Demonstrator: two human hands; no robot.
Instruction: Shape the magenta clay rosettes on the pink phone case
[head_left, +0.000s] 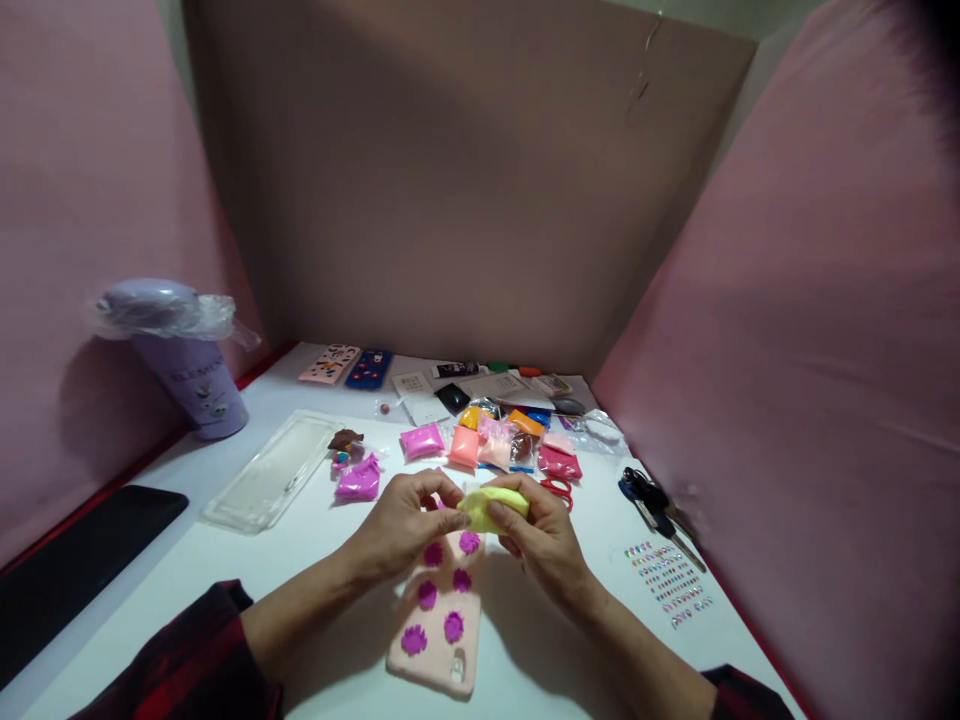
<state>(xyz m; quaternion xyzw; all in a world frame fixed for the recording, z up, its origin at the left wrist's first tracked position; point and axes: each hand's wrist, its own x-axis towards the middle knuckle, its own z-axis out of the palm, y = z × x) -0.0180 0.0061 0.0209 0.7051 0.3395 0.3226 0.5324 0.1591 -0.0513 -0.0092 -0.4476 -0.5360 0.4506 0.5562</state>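
Note:
Both my hands meet over a pale pink phone case (pixel 439 660) dotted with several magenta clay blobs. A bright yellow packet of clay (pixel 495 508) is between them. My right hand (pixel 541 535) grips it with the thumb on its front and the fingers behind. My left hand (pixel 416 515) pinches the packet's left end between thumb and fingertips. The top of the case is hidden behind my hands. Behind them lie a magenta clay packet (pixel 422 442), a coral packet (pixel 464 446) and red-handled scissors (pixel 558 490).
To the left are a clear plastic tray (pixel 274 470), a dark phone (pixel 90 545) and a purple tumbler (pixel 187 370). Stick-on gems (pixel 671 583) and keys (pixel 664 515) lie on the right. Two decorated cases, one of them blue (pixel 369 369), are at the back. Pink panels flank the table.

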